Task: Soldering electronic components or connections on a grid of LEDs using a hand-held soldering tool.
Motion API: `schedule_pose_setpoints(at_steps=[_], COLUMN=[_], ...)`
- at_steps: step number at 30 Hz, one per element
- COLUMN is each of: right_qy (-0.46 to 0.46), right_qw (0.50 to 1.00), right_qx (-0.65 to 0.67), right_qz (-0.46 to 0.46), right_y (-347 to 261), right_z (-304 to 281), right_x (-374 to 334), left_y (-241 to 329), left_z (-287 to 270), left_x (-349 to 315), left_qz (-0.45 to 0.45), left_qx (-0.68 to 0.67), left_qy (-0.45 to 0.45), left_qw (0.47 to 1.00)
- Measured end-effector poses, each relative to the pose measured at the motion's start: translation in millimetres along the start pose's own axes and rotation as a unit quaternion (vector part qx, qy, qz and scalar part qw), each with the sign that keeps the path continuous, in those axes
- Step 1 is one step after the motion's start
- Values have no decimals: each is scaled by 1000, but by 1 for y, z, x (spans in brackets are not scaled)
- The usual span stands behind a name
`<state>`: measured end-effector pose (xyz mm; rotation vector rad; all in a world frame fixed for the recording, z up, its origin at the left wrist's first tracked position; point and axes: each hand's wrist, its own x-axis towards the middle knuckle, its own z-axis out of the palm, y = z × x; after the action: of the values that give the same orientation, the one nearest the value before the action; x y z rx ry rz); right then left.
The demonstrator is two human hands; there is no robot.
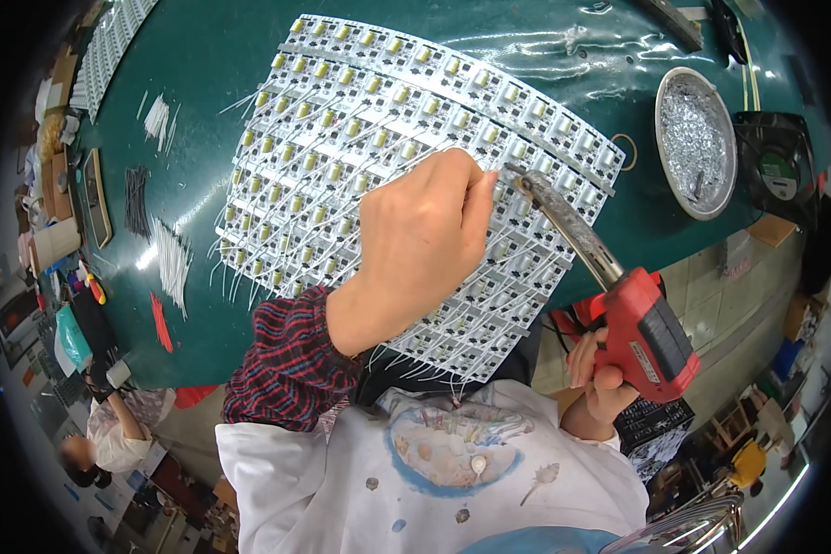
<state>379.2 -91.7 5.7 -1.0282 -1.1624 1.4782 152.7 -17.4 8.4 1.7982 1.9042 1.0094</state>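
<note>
A large white panel of small circuit boards lies on the table, with rows of yellowish-green parts and many thin white wires attached. Over its middle, my left hand is closed in a pinch, fingertips down near the board; what they hold is hidden. My right hand grips a red and black soldering gun at the panel's right. The gun's metal barrel slants up and left. Its dark tip rests close to my left fingertips, on or just above the board; I cannot tell which.
An oval metal bowl of silvery scraps stands at the right, beside a black fan. On the green table's left lie bundles of white wires, black wires and red wires. Another person is at the lower left.
</note>
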Motion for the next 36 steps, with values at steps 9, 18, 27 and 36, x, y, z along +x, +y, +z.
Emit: schedule_pose_setpoints(at_steps=[9,18,27,36], right_qy=[45,50,24,21], right_qw=[998,999,999,999], right_qx=[-32,-7,-22,16], right_qz=[-5,-8,-17,41], right_y=[-3,-9,-8,-10], right_z=[-5,3,-11,-5], right_x=[-10,-4,-5,-2], left_y=[-1,1,9,-2], left_z=[0,-7,-8,-7], left_x=[0,0,6,9], left_qz=[8,8,21,-50], left_qx=[-4,-3,-17,-70], left_qy=[2,-14,-43,-97], left_qw=[1000,1000,999,992])
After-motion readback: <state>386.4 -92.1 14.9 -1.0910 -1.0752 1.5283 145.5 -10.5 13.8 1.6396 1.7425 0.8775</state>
